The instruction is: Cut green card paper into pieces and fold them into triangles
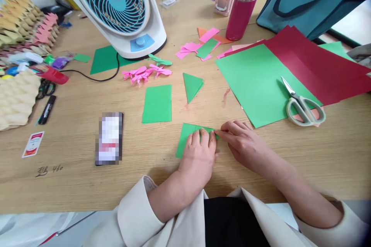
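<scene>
Green paper (182,144): pressed to the worktop (75,189) by the left hand (199,156), which is laid flat, apparently to steady it; its far right corner is pinched by the fingertips of the right hand (245,144), almost touching the left.
Handwriting (49,170): "460" can be read, well left of the hands; the characters before it are not read with certainty.
Card (33,144): laid far left of the hands; its red print is too small to be read.
Phone (110,139): laid left of the hands, screen blurred.
Green rectangle (157,104), folded triangle (191,87): set just beyond the hands, probably for easy reach.
Scissors (295,96): rested on the green sheet (252,81), right of the right hand, perhaps to be grasped readily.
Pink paper pieces (146,72): heaped farther ahead of the hands.
Fan (116,4): placed beyond them; its hub lettering cannot be read.
</scene>
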Motion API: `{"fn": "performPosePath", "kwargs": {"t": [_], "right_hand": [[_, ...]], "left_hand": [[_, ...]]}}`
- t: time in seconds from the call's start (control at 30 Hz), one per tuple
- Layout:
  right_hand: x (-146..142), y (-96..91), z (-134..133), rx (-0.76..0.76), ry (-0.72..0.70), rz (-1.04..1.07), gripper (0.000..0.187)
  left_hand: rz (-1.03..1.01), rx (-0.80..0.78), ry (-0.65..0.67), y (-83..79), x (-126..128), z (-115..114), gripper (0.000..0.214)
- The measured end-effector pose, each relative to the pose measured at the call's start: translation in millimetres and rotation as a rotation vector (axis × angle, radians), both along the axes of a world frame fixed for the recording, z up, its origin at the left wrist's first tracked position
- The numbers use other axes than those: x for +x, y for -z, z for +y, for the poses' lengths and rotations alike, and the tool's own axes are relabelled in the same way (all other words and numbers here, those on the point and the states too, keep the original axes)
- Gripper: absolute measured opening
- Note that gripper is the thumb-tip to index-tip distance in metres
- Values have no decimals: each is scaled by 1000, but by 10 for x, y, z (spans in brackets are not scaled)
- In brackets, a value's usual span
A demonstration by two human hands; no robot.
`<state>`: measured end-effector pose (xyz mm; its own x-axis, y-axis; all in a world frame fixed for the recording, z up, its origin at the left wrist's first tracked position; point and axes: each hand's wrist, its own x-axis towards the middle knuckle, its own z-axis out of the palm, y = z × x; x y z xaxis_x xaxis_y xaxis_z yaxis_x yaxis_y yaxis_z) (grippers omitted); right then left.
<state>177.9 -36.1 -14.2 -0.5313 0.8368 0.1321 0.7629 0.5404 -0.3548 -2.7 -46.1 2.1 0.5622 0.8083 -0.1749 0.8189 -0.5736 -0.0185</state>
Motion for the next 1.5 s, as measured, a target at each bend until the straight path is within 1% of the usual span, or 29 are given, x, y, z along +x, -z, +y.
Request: {"fn": "performPosePath", "kwargs": {"t": [0.17, 0.43, 0.57, 0.67, 0.77, 0.93, 1.1, 1.2, 1.33, 1.5], "right_hand": [[-1, 22, -15, -2, 6, -31, 31], [0, 36, -41, -6, 6, -62, 32], [16, 48, -54, 1, -2, -38, 37], [65, 50, -66, 5, -18, 27, 43], [126, 45, -107, 11, -35, 67, 49], [141, 73, -284, 21, -44, -9, 51], [28, 182, -504, 34, 47, -75, 58], [-31, 235, -582, 44, 93, -98, 61], [-69, 244, -624, 70, 124, -103, 60], [-74, 228, -654, 103, 182, -30, 60]], "left_hand": [[-14, -2, -9, 31, -6, -25, 56], [-12, -25, -32, 56, -11, -59, 62], [-21, -32, -26, 91, -23, -61, 63], [-39, -28, 5, 123, -32, -60, 62], [-44, -42, 29, 146, -33, -60, 66], [-42, -35, 34, 160, -23, -67, 71], [-48, -24, 45, 180, -15, -79, 69], [-50, -18, 44, 193, -12, -84, 70], [-47, -5, 52, 194, -6, -93, 70], [-51, 8, 48, 187, 2, -102, 69]]}}
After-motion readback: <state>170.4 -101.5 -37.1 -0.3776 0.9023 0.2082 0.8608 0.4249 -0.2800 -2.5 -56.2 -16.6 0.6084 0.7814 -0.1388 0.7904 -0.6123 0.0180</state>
